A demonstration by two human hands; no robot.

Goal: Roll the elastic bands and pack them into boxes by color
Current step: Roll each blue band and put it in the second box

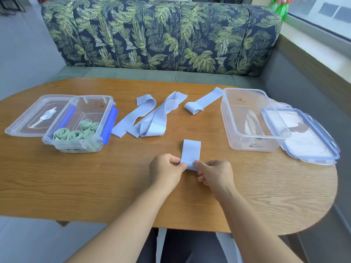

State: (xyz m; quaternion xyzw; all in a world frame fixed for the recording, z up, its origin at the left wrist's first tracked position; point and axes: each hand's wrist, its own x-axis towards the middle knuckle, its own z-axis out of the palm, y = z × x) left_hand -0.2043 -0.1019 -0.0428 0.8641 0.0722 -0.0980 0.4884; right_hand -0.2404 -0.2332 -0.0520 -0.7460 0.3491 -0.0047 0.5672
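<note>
A pale blue elastic band lies on the wooden table in front of me, its near end partly rolled. My left hand pinches that roll's left side and my right hand pinches its right side. More pale blue bands lie loose farther back: a tangled heap at the centre and a partly rolled one to its right. The clear box at the left holds several rolled green bands. The clear box at the right holds nothing.
One clear lid lies flat behind the left box, and a blue-rimmed lid leans against the right box near the table's rounded right edge. A leaf-patterned sofa stands behind the table.
</note>
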